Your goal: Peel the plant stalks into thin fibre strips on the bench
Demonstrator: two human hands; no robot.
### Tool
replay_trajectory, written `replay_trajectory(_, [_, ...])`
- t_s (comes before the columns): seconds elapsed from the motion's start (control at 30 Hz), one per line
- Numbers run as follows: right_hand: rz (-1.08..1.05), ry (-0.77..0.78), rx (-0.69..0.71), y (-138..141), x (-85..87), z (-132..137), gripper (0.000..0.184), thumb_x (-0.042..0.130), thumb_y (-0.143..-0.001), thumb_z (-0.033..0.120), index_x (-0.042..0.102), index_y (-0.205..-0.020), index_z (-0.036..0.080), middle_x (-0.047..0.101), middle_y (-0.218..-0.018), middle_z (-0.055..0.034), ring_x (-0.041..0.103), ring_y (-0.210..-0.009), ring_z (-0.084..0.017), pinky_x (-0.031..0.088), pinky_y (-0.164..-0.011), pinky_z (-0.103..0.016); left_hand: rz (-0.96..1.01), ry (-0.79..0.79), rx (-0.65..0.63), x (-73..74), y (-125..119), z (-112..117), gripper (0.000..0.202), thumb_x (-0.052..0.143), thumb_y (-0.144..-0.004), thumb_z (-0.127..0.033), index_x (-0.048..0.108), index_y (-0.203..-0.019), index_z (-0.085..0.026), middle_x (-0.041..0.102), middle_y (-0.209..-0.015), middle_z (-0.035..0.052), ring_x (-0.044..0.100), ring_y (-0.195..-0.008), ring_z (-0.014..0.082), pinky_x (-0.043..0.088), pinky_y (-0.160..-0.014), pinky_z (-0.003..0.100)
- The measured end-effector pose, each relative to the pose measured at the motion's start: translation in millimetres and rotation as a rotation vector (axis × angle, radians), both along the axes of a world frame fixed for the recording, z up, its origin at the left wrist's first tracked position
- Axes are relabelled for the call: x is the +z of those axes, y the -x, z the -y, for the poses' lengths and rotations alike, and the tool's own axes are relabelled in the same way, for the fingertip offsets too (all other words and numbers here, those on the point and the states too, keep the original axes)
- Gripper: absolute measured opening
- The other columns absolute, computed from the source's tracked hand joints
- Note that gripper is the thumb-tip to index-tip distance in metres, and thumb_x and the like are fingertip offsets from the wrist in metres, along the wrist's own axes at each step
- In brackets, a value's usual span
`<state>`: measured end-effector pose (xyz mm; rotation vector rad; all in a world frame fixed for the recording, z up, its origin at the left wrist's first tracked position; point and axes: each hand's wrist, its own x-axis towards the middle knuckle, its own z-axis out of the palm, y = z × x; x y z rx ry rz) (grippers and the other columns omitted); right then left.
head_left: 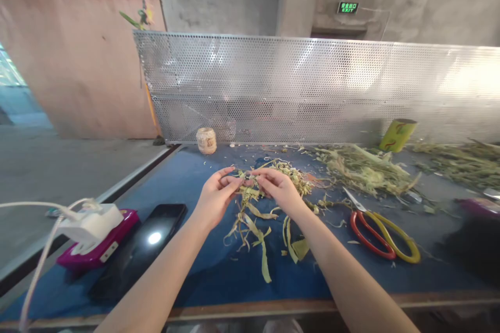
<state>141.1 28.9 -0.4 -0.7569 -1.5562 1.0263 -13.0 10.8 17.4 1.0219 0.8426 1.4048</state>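
Note:
Both my hands meet over the blue tabletop, pinching dried plant strips (250, 195) between the fingertips. My left hand (217, 195) is closed, thumb against fingers, on the left side of the strips. From the right, my right hand (279, 187) is closed in a similar pinch. Pale green, curled ends hang below the fingers. A pile of dried plant pieces (299, 179) lies just behind my right hand, and loose flat strips (265, 260) rest in front. Exactly which piece each fingertip holds is partly hidden.
Scissors (377, 231) with red and yellow handles lie right of my forearm. Heaped dried strips (363, 169) and a green can (397, 135) are behind. At left are a phone (156, 242) and a purple power strip (97, 242). A twine roll (206, 140) stands near the perforated metal screen (253, 83).

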Motion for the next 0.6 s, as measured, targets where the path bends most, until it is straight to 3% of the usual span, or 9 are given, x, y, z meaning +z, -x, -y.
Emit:
replay_trajectory(0.1, [0.073,-0.044,-0.253,-2.6,-1.9,-3.9,0.019,0.056,-0.071,0.036,0.051,-0.072,0.018,0.047,-0.062,0.0032,0.043,-0.054,-0.008,0.035,-0.051,-0.021,0.008,0.01,0.014,-0.2,2.8,-0.3,0.038,0.066,-0.064,-0.014,0.045,-0.095,-0.013,0.059,-0.057,-0.0038,0.065,-0.068,0.0158,0.044,-0.059,0.021])
replay_trajectory(0.17, [0.04,0.032,-0.334,-3.0,-2.2,-4.0,0.023,0.054,-0.072,0.041,0.045,-0.074,0.019,0.047,-0.065,0.0032,0.045,-0.054,-0.008,0.037,-0.048,-0.021,0.03,-0.003,0.013,-1.3,4.1,-1.5,0.037,0.065,-0.065,-0.013,0.044,-0.096,-0.014,0.059,-0.056,-0.0042,0.065,-0.071,0.0164,0.045,-0.063,0.023])
replay_trajectory(0.23, [0.013,0.198,-0.202,-0.8,-1.8,-1.3,0.03,0.054,-0.071,0.045,0.045,-0.082,0.019,0.052,-0.074,0.0011,0.051,-0.056,-0.009,0.04,-0.047,-0.022,0.046,-0.01,0.029,-2.6,4.5,-3.0,0.036,0.064,-0.065,-0.012,0.045,-0.094,-0.013,0.06,-0.057,-0.0034,0.065,-0.07,0.0153,0.045,-0.064,0.023])
replay_trajectory(0.3, [0.016,0.342,0.057,3.4,-1.3,3.1,0.037,0.057,-0.069,0.047,0.047,-0.091,0.019,0.056,-0.08,-0.0013,0.057,-0.061,-0.011,0.045,-0.051,-0.024,0.051,-0.022,0.059,-3.7,4.2,-4.3,0.033,0.064,-0.064,-0.011,0.046,-0.092,-0.013,0.061,-0.058,-0.0021,0.064,-0.066,0.0133,0.045,-0.062,0.021])
replay_trajectory(0.37, [0.023,0.383,0.232,8.0,-1.7,6.6,0.041,0.062,-0.066,0.045,0.051,-0.094,0.017,0.059,-0.076,-0.0014,0.059,-0.063,-0.012,0.047,-0.055,-0.024,0.046,-0.045,0.081,-4.8,3.8,-5.0,0.032,0.064,-0.064,-0.011,0.046,-0.091,-0.013,0.062,-0.059,-0.0011,0.063,-0.064,0.012,0.045,-0.061,0.021])
replay_trajectory(0.6, [-0.073,0.374,0.117,11.6,-6.9,2.2,0.036,0.07,-0.056,0.039,0.055,-0.079,0.014,0.06,-0.058,0.0023,0.056,-0.05,-0.008,0.045,-0.05,-0.02,-0.129,-0.131,0.027,-9.1,3.4,-5.3,0.034,0.067,-0.063,-0.018,0.047,-0.091,-0.015,0.064,-0.066,0.0009,0.063,-0.077,0.0161,0.046,-0.073,0.027])
